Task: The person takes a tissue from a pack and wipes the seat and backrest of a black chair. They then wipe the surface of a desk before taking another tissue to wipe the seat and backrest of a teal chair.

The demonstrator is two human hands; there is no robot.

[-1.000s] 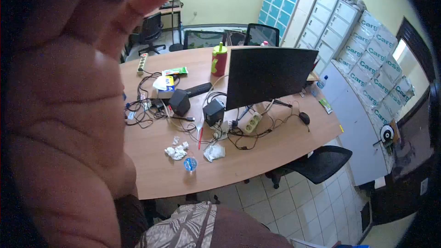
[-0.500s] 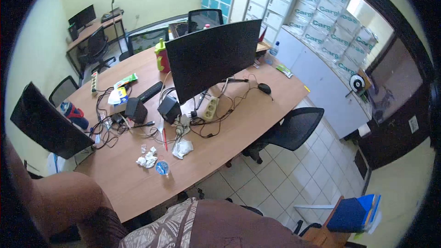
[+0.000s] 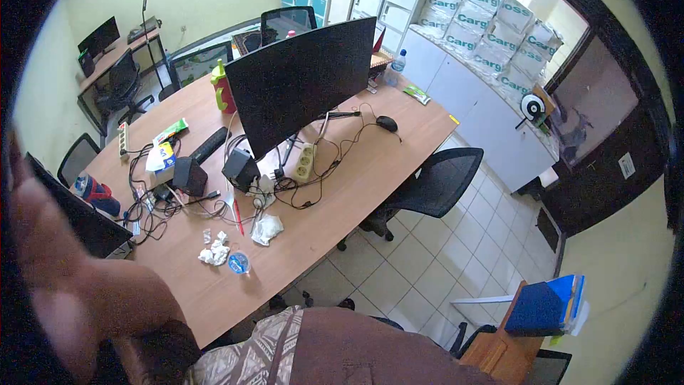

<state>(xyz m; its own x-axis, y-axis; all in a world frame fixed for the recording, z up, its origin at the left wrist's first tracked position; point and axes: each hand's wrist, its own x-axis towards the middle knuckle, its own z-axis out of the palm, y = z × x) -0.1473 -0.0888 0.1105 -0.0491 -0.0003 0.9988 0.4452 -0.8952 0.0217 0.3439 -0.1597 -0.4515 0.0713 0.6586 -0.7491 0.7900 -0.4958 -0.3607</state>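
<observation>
My left arm (image 3: 135, 296) is bent and raised at the left edge, close to the lens. Its blurred upper end, where my left hand (image 3: 46, 235) would show, has no fingers I can make out. Behind it, a dark monitor (image 3: 78, 207) is partly covered. My right hand is outside the picture. On the wooden table (image 3: 299, 257) in front of me are crumpled white tissues (image 3: 214, 249), a clear plastic cup with blue print (image 3: 239, 263), a white plastic bag (image 3: 266, 229) and a red pen (image 3: 239, 219).
A large monitor (image 3: 303, 85) stands mid-table beside tangled cables, a power strip (image 3: 303, 162), black speakers (image 3: 241, 170) and a mouse (image 3: 386, 124). An office chair (image 3: 445, 182) is at the table's right side. Stacked boxes (image 3: 484, 21) top a white cabinet (image 3: 463, 110). A dark door (image 3: 598, 171) is beyond.
The view has shifted, so the table and room sit further left and slightly higher. My left arm now covers more of the left monitor and looks larger and more blurred.
</observation>
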